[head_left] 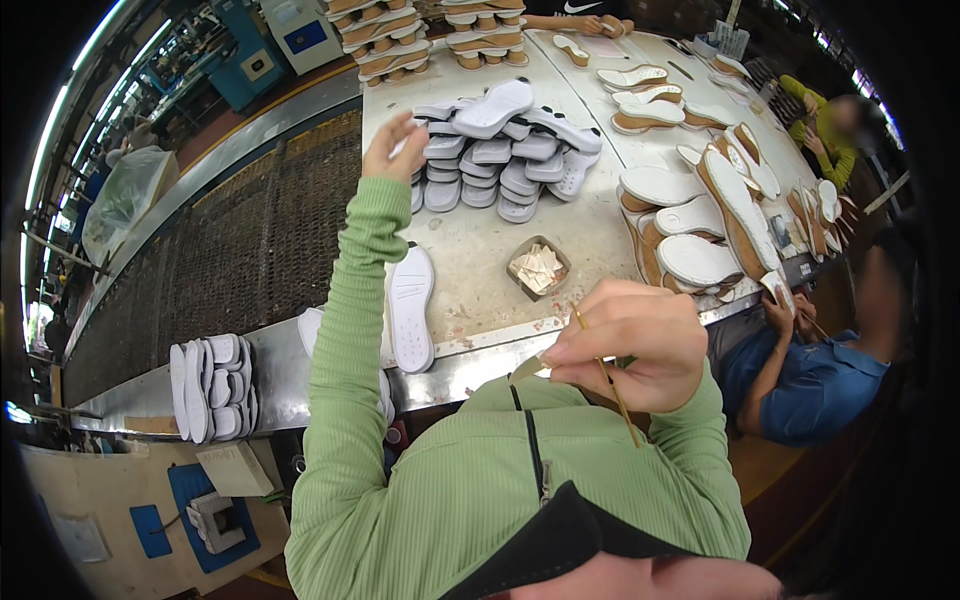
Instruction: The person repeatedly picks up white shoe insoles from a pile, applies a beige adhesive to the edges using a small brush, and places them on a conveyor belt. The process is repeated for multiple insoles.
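My left hand point(391, 147) is stretched out at the left end of a pile of white shoe soles point(494, 110), its fingers apart and bent beside the soles. Whether the fingertips touch one is unclear. Close to my chest, my right hand point(640, 345) is closed around a thin wooden stick point(619, 403). A small pale chip point(528, 370) is pinched between its thumb and finger. On the table, a square container point(538, 268) holds several similar pale chips. A single white sole point(410, 310) lies flat at the near edge, below my left forearm.
A dark mesh conveyor point(250, 230) runs along the left. White soles point(213, 388) stand bunched on its metal edge. Tan-sided soles point(690, 225) lie at the right; stacks of them point(385, 40) rise at the back. Other people point(820, 385) work around the table point(590, 170).
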Demonstrator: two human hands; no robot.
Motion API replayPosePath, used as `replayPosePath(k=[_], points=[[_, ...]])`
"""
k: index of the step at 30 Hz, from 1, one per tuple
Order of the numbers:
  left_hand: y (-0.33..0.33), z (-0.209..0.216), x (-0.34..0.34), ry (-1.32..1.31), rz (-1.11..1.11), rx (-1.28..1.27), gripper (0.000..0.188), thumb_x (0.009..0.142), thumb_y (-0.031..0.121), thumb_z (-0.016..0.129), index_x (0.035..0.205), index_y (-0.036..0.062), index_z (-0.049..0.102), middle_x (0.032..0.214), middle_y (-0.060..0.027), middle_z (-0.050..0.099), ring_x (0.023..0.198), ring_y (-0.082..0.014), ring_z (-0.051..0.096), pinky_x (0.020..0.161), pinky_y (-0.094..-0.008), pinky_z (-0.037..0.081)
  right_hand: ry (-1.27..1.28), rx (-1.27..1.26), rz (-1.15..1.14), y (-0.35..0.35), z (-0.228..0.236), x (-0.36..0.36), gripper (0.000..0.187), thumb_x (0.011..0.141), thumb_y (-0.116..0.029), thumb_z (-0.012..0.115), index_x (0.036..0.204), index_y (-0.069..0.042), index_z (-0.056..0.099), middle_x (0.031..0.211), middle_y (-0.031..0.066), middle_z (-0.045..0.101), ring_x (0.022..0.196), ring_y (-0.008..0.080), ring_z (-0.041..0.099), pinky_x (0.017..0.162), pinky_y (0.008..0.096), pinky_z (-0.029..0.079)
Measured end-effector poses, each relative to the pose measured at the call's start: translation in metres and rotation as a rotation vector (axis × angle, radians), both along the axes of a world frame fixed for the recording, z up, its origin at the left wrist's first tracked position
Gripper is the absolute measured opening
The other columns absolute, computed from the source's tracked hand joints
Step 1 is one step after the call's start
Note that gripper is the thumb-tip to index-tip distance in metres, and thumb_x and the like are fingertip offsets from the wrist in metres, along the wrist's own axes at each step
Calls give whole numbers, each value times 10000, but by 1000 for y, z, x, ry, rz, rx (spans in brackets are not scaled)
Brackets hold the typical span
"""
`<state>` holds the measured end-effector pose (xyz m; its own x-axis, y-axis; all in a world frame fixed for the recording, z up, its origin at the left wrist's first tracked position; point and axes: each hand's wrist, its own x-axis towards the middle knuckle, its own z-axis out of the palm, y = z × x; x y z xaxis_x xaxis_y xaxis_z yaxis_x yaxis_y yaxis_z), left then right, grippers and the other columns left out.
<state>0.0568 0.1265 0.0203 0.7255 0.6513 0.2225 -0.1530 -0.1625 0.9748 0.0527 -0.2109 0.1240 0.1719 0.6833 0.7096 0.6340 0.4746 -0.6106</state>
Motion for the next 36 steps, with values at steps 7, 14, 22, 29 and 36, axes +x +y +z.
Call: replayPosePath(k=[7, 14, 22, 29, 36], points=[[46, -150, -67, 781, 257, 250, 696, 782, 366, 738, 1319, 3, 486, 1253, -208, 572, 1132, -300, 574, 966, -360, 450, 9, -63, 0, -4, -5, 3, 227, 660, 2, 818, 854, 7, 701, 726, 115, 696, 588, 199, 649, 553, 268, 503], [-51, -174, -142, 998, 157, 269, 1220, 603, 359, 875, 1483, 33, 94, 1492, -305, 192, 1381, -407, 252, 1108, -418, 300, 45, -74, -47, -4, -8, 11, 211, 681, 0, 806, 865, 8, 703, 742, 109, 705, 635, 201, 688, 592, 251, 535], [-115, -188, -190, 844, 385, 415, 1123, 553, 247, 878, 1443, 56, 220, 1332, -252, 387, 1251, -413, 389, 1071, -449, 321, 89, -103, -12, 5, -14, 12, 224, 731, 29, 755, 946, 2, 698, 812, 116, 699, 696, 198, 677, 610, 276, 521], [-68, -86, -164, 52, 556, 266, 873, 686, 148, 821, 1408, 50, 340, 1332, -149, 432, 1158, -250, 490, 941, -400, 434, 82, -75, 2, 10, -16, 13, 240, 727, 41, 753, 958, 14, 695, 837, 117, 700, 708, 200, 674, 618, 277, 520], [-61, 8, -117, -188, 245, 248, 360, 976, 124, 464, 1308, -13, 496, 1102, -99, 621, 915, -124, 605, 787, -228, 495, 157, -88, -116, 15, -15, 13, 191, 693, 95, 754, 861, 38, 682, 777, 126, 704, 701, 181, 688, 654, 263, 545]])
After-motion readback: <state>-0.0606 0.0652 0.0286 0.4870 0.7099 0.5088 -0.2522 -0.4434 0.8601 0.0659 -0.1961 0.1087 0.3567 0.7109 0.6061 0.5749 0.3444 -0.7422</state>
